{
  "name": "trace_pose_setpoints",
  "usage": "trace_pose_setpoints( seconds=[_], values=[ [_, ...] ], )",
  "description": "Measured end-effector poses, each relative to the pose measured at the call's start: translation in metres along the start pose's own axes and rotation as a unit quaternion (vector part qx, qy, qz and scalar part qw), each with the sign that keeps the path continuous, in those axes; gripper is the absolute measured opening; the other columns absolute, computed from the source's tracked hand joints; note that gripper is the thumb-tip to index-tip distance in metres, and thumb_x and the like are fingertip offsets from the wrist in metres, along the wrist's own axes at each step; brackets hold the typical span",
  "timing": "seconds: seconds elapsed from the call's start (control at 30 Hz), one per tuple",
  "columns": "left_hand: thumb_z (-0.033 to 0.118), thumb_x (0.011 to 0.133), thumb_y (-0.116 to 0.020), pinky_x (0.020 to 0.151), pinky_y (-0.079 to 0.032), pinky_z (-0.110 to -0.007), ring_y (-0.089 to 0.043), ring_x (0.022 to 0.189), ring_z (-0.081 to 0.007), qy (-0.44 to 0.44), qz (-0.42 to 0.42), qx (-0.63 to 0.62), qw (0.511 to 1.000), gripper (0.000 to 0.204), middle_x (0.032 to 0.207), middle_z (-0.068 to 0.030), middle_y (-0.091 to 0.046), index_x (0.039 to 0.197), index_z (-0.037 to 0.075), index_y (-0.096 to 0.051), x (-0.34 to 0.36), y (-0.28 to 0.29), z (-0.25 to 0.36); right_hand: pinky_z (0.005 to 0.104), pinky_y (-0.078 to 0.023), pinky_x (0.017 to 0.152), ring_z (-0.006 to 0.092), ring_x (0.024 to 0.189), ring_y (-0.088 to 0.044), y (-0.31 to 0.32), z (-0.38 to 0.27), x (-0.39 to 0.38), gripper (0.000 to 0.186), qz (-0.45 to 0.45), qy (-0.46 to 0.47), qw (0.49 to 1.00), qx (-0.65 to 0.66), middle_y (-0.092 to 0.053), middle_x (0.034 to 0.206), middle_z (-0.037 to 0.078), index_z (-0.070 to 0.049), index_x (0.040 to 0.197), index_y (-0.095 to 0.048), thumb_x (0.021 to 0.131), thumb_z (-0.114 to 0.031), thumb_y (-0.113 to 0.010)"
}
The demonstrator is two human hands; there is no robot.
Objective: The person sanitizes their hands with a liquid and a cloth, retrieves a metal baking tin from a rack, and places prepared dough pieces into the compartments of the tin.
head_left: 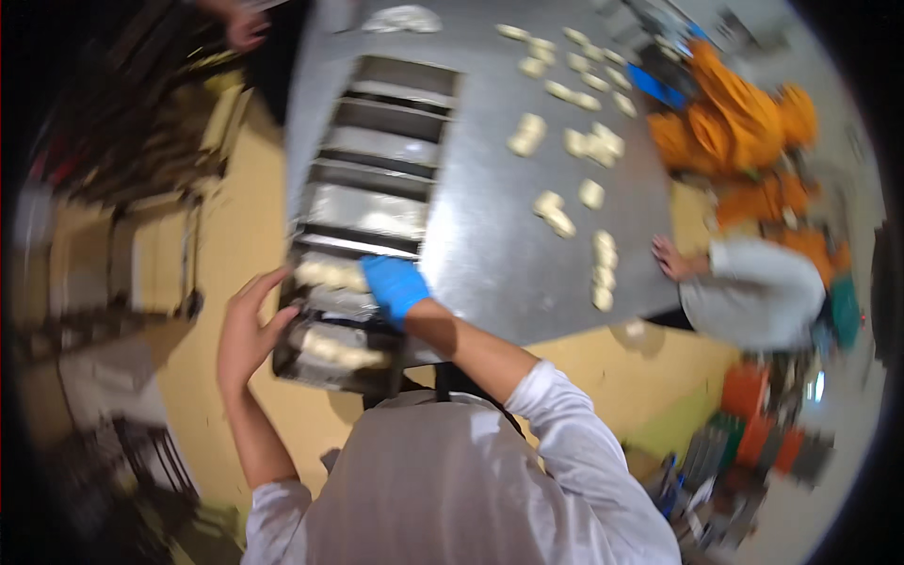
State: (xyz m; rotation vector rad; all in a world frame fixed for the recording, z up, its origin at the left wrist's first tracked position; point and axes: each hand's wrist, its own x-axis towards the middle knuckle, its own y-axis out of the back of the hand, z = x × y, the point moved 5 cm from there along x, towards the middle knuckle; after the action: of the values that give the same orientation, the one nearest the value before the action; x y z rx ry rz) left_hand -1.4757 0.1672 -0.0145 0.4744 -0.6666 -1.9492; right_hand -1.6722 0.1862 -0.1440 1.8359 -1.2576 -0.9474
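A row of joined metal loaf tins (365, 174) stands on the left of the steel table, running away from me. Rolled pieces of pale dough (325, 274) lie in the second nearest tin, and a second dough row (341, 352) fills the nearest one. My left hand (247, 325) is bare and at the tins' left edge, thumb and fingers apart. In a blue glove, my right hand (395, 285) reaches over the right end of the second nearest tin, beside the dough. Its fingers are blurred and partly hidden. The farther tins show no dough.
Several dough pieces (591, 144) lie spread over the right half of the steel table (485, 202). A person's hand (669, 258) rests at the right edge. Workers in orange (744, 118) stand beyond. Another person's hand (247, 28) is at far left. Racks (141, 254) stand left.
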Motion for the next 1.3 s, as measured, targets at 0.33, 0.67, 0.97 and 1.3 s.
trace_pose_setpoints(
  seconds=[0.33,0.67,0.97,1.3],
  values=[
    [0.007,0.08,-0.071,0.073,-0.049,-0.037,-0.064,0.081,-0.031,-0.202,-0.131,0.03,0.97,0.024,0.086,-0.0139,-0.067,0.102,0.0,-0.065,0.061,-0.122,0.135,0.0366,-0.05,0.08,0.026,0.091,-0.063,0.104,0.176,-0.217,0.037,0.425,-0.334,0.82,0.187,-0.065,0.101,0.017,-0.001,0.113,-0.062,0.084,-0.022,-0.068],
    [0.031,0.073,-0.076,0.104,-0.038,-0.048,-0.038,0.133,-0.0357,-0.496,-0.326,0.166,0.788,0.08,0.145,-0.0137,-0.038,0.142,0.015,-0.038,0.182,-0.444,0.247,0.0478,-0.042,0.094,0.0442,0.112,-0.051,0.084,0.331,-0.323,0.094,0.396,-0.39,0.813,0.174,-0.05,0.126,0.03,0.011,0.137,-0.035,0.068,-0.029,-0.083],
    [0.066,0.072,-0.064,0.102,-0.039,-0.05,-0.05,0.117,-0.0311,-0.694,-0.337,0.15,0.618,0.084,0.13,-0.0103,-0.051,0.138,0.018,-0.044,0.23,-0.55,0.271,0.0498,-0.046,0.072,0.0393,0.082,-0.06,0.097,0.363,-0.305,0.069,0.43,-0.322,0.829,0.154,-0.061,0.093,0.021,0.004,0.124,-0.049,0.068,-0.023,-0.08],
    [0.057,0.074,-0.064,0.089,-0.043,-0.039,-0.052,0.105,-0.023,-0.736,-0.348,0.15,0.561,0.069,0.113,-0.0025,-0.054,0.124,0.012,-0.052,0.229,-0.565,0.264,0.0453,-0.047,0.082,0.0368,0.096,-0.056,0.081,0.377,-0.293,0.07,0.373,-0.378,0.837,0.133,-0.059,0.114,0.02,0.002,0.131,-0.045,0.078,-0.033,-0.074]
  ],
)
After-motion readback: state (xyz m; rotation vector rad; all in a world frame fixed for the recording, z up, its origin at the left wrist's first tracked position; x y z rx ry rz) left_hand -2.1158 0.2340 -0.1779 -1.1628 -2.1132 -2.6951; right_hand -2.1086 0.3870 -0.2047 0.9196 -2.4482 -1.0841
